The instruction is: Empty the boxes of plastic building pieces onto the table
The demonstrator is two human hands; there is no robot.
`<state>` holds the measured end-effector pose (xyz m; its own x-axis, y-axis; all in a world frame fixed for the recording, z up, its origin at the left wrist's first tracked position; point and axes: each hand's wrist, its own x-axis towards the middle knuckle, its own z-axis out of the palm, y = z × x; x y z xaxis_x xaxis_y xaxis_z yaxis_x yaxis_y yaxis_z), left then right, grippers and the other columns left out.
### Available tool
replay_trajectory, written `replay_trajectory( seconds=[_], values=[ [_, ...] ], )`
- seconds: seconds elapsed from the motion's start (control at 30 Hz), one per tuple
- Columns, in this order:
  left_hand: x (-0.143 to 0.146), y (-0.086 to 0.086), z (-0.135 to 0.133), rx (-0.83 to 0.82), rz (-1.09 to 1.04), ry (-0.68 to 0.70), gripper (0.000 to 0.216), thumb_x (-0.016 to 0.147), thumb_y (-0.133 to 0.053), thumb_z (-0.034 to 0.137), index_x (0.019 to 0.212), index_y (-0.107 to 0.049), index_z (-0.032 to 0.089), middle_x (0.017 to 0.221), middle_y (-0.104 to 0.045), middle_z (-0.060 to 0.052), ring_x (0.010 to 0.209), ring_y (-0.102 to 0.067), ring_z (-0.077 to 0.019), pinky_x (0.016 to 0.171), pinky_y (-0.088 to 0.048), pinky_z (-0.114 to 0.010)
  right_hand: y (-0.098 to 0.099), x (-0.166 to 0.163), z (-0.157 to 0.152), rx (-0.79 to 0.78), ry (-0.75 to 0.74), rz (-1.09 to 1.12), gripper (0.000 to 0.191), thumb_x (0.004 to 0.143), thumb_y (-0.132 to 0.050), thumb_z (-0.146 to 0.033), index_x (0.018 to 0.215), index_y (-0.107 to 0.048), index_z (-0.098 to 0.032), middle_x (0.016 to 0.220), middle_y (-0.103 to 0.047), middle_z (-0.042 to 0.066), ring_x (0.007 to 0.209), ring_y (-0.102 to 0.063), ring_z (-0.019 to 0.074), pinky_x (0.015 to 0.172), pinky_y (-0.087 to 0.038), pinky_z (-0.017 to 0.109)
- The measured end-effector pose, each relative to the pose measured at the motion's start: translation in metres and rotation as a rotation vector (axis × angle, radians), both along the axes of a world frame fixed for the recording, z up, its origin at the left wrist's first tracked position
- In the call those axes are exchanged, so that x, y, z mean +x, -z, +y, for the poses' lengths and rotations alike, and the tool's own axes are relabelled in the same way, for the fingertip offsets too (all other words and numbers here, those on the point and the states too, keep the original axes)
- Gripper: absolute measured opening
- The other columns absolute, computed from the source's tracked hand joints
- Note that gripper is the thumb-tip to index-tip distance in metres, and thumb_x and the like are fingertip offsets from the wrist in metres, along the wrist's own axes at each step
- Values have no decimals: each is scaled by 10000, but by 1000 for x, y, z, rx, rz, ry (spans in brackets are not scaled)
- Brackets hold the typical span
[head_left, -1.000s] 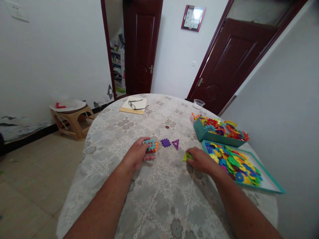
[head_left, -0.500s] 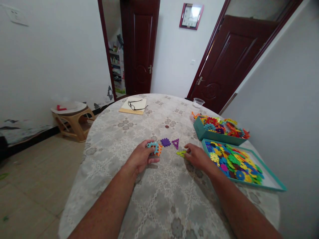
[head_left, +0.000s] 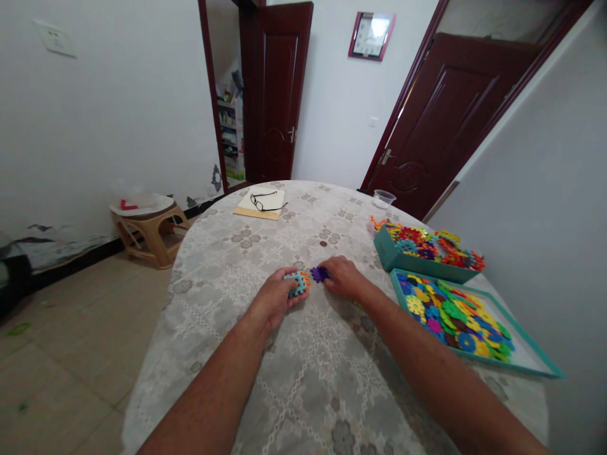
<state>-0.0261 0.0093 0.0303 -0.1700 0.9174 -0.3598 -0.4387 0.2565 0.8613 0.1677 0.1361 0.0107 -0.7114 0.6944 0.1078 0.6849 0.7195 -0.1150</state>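
Observation:
My left hand (head_left: pixel 279 292) is closed on a light blue and orange piece of interlocking plastic blocks (head_left: pixel 298 284), thumb on top. Just right of it, my right hand (head_left: pixel 342 277) has its fingers on a dark purple toothed plastic block (head_left: pixel 318 274). A small gap separates the purple block from the blue and orange piece. The purple triangle is hidden by my right hand, and only a speck of the yellow-green piece shows below my right wrist.
At the right stand a teal box (head_left: pixel 417 262) heaped with toothed pieces and a teal-rimmed tray (head_left: pixel 531 354) of colourful discs. Farther back lie eyeglasses (head_left: pixel 265 203) on a notebook (head_left: pixel 251 213), a clear plastic cup (head_left: pixel 383 198) and a small brown disc (head_left: pixel 323 243).
My right hand has left the yellow-green piece and moved left to take the purple block. My left hand still holds the blue and orange piece, now turned slightly. The view has shifted a little.

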Motion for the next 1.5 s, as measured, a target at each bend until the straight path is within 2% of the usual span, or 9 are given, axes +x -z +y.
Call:
replay_trajectory(
  seconds=[0.17, 0.37, 0.53, 0.8, 0.97, 1.1, 1.27, 1.43, 1.5],
  values=[
    [0, 0, 1, 5, -16, -28, 333, 846, -578, 82, 1165, -620, 167, 1054, -698, -119, 862, -688, -176, 780, -642, -335, -1, 1, 0, 22, -6, 48, 423, 853, -649, -227, 1268, -685, -156, 1189, -699, 149, 1126, -615, 289, 1020, -442, 403],
    [-1, 6, 0, 76, -45, -3, 278, 869, -717, 287, 1109, -635, 173, 1054, -710, -119, 878, -697, -189, 804, -617, -335, -9, -6, -36, -20, -125, 520, 398, 866, -649, -175, 1264, -634, -187, 1161, -684, 106, 1088, -617, 237, 1001, -483, 386],
    [3, 6, -3, 125, 119, 114, 392, 748, -701, 161, 1138, -665, 182, 1139, -705, -125, 1017, -690, -235, 763, -603, -279, -14, -21, -72, -116, -224, 514, 527, 839, -675, -122, 1348, -605, -236, 1155, -646, 78, 1100, -589, 232, 992, -495, 395],
    [11, 2, -10, 211, 209, 277, 691, 780, -648, 189, 1458, -533, 255, 1473, -609, -121, 1300, -635, -283, 971, -590, -351, -16, -14, -79, -509, 122, 692, 433, 865, -697, -234, 1298, -674, -220, 1118, -719, 29, 783, -645, 141, 731, -519, 271],
    [13, 12, -11, 283, 511, 404, 846, 791, -610, 178, 1605, -410, 293, 1524, -581, -104, 1389, -566, -307, 1158, -453, -429, -7, 1, -83, -655, 212, 699, 356, 776, -743, -221, 1130, -703, -233, 941, -724, -19, 784, -646, 155, 677, -475, 246],
    [19, 19, -13, 377, 519, 577, 806, 863, -624, 256, 1627, -370, 306, 1523, -565, -119, 1344, -597, -295, 1158, -439, -434, -8, 25, -92, -721, 224, 648, 262, 735, -742, -233, 980, -648, -229, 832, -676, -38, 738, -589, 148, 606, -411, 230],
    [25, 15, -12, 258, 434, 454, 769, 873, -682, 458, 1569, -413, 271, 1452, -550, -173, 1120, -683, -278, 924, -585, -413, -56, 88, -66, -470, 384, 780, 242, 766, -683, -306, 983, -612, -226, 821, -633, -39, 728, -561, 152, 629, -420, 244],
    [22, 11, -5, 179, 515, 280, 725, 746, -715, 463, 1408, -573, 204, 1238, -631, -157, 938, -690, -256, 805, -599, -398, -116, 182, 24, 225, 799, 805, 326, 787, -665, -373, 1065, -625, -208, 987, -688, 47, 871, -619, 212, 768, -477, 294],
    [21, 12, -4, 167, 515, 257, 728, 726, -704, 457, 1394, -587, 192, 1207, -639, -152, 899, -689, -244, 774, -594, -384, -127, 212, 60, 268, 959, 734, 387, 800, -674, -361, 1150, -626, -202, 997, -710, 56, 869, -640, 209, 779, -484, 292]
  ],
)
